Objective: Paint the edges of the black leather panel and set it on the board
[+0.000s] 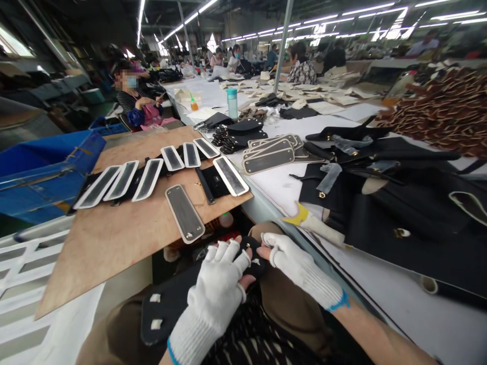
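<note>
A long black leather-like panel (167, 312) with rounded corners lies across my lap, small white tape pieces near its ends. A small gold-coloured fitting shows at its far end. My left hand (217, 279), in a white fingerless-tipped knit glove, rests over the panel with its fingers curled and thumb along the edge, gripping it. My gloved right hand (297, 263) is closed at the panel's right end, thumb and finger pinched close to the fitting. Whether a tiny piece sits between those fingertips cannot be seen. Just beyond lies a grey, pale-edged strip (184, 214) on the board.
The wooden board (114, 253) on my left carries several white-edged strips (147, 180) on black pieces. Stacked grey strips (268, 156) and black bag parts (403, 218) cover the right-hand table. A blue bin (45, 167) stands left. A seated person (139, 104) works beyond.
</note>
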A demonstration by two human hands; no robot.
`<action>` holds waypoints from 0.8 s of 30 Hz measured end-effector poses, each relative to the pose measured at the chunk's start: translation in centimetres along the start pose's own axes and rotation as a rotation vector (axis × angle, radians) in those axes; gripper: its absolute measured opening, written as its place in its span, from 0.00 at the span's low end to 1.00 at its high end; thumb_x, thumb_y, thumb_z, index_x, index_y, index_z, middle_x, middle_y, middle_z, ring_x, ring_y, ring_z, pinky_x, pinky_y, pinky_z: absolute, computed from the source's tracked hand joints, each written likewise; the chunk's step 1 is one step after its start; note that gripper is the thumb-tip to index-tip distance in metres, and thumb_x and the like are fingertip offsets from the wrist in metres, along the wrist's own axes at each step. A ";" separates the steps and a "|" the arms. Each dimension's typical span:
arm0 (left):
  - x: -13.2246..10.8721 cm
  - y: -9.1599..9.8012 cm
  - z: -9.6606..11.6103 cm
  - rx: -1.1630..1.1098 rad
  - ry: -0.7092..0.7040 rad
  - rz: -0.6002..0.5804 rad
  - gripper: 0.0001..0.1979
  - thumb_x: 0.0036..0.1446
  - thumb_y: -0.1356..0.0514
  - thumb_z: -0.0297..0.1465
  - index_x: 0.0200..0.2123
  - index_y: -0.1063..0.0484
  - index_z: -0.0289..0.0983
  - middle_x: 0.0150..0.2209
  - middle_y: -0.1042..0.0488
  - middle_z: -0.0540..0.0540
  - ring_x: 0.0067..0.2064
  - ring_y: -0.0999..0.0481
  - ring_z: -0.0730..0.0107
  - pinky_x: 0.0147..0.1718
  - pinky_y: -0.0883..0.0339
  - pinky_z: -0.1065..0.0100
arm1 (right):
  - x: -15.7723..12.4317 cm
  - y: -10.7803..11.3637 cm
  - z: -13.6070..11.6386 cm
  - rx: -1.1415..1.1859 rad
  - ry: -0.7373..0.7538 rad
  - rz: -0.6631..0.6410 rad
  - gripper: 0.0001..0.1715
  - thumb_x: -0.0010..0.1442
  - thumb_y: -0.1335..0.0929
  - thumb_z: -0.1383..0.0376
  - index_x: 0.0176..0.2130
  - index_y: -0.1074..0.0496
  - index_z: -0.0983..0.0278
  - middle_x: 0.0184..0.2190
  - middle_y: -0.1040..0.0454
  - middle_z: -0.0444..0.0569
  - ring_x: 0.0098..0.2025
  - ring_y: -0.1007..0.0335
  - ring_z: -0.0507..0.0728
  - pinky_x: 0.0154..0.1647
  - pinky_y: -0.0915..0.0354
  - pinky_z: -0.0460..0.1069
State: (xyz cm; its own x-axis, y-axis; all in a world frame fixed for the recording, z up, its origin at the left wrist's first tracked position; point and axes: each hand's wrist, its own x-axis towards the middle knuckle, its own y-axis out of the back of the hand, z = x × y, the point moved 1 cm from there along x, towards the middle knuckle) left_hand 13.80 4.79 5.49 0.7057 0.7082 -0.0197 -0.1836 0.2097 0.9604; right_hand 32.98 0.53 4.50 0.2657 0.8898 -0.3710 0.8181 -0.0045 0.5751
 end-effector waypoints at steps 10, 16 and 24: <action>0.1 -0.3 -0.1 -0.029 0.006 0.003 0.26 0.57 0.35 0.38 0.59 0.30 0.48 0.62 0.31 0.42 0.60 0.32 0.44 0.60 0.39 0.42 | -0.4 0.0 -0.1 -0.016 -0.103 0.045 0.28 0.56 0.32 0.49 0.54 0.28 0.57 0.55 0.25 0.46 0.60 0.33 0.65 0.61 0.41 0.56; 0.2 -0.2 0.1 0.016 0.003 -0.022 0.25 0.58 0.36 0.38 0.59 0.30 0.47 0.63 0.32 0.39 0.60 0.32 0.40 0.58 0.37 0.42 | -0.2 0.4 -0.2 -0.081 -0.034 0.076 0.20 0.55 0.31 0.51 0.45 0.25 0.57 0.49 0.22 0.48 0.54 0.29 0.66 0.51 0.35 0.55; 0.0 0.0 0.3 0.045 -0.021 0.001 0.23 0.59 0.37 0.37 0.58 0.29 0.48 0.61 0.30 0.38 0.59 0.30 0.42 0.57 0.35 0.43 | 0.8 -1.2 -3.1 -0.063 0.132 0.275 0.15 0.65 0.40 0.53 0.39 0.31 0.58 0.43 0.22 0.47 0.47 0.28 0.60 0.49 0.37 0.51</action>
State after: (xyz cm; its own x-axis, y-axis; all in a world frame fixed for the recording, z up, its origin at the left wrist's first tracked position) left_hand 13.96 4.61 5.56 0.7197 0.6941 -0.0138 -0.1534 0.1785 0.9719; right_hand 30.66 2.69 5.80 0.4004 0.9109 -0.0998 0.6906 -0.2284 0.6862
